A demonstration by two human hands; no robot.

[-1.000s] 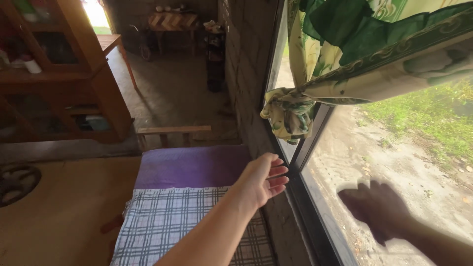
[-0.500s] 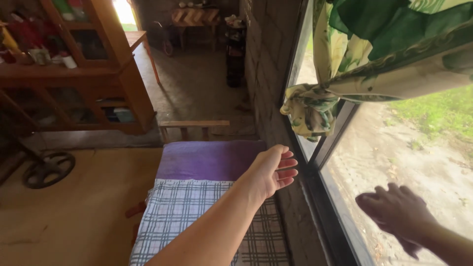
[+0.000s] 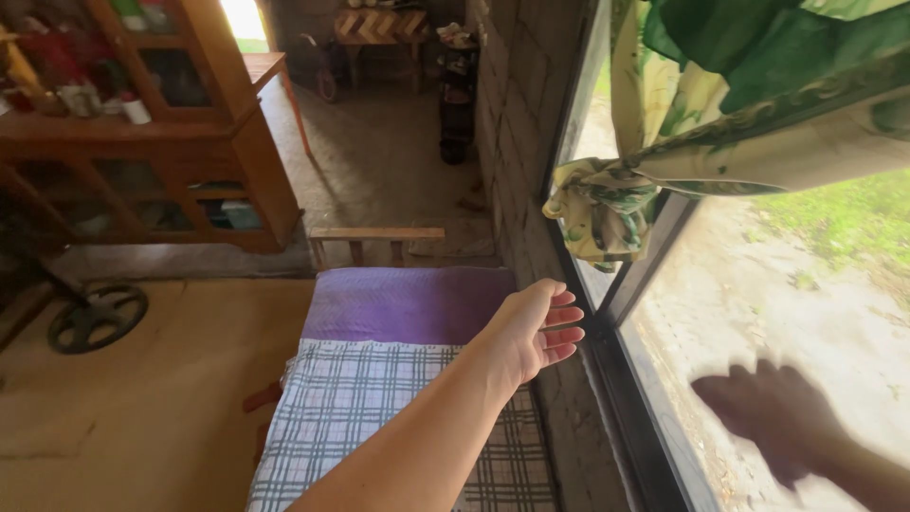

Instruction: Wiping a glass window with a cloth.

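My left hand [image 3: 536, 327] reaches forward with its palm turned right and fingers loosely apart. It holds nothing and hovers just short of the dark window frame [image 3: 621, 351]. My right hand [image 3: 773, 412] is blurred and lies flat against the window glass [image 3: 815, 284] at the lower right, fingers spread. A dark shape shows under it; whether that is a cloth or a shadow cannot be made out. Above both hands a green and cream curtain [image 3: 758, 85] is tied into a knot [image 3: 597, 209].
Below my left arm is a bench covered with a purple cloth [image 3: 408, 303] and a blue checked cloth [image 3: 351, 417]. A brick wall [image 3: 517, 114] runs beside the window. A wooden cabinet [image 3: 142, 142] and a dark wheel [image 3: 95, 318] stand at the left.
My right hand has swept across the glass, back and forth, and is now motion-blurred. My left hand rose slightly and stayed open. The view shifted a little to the left.
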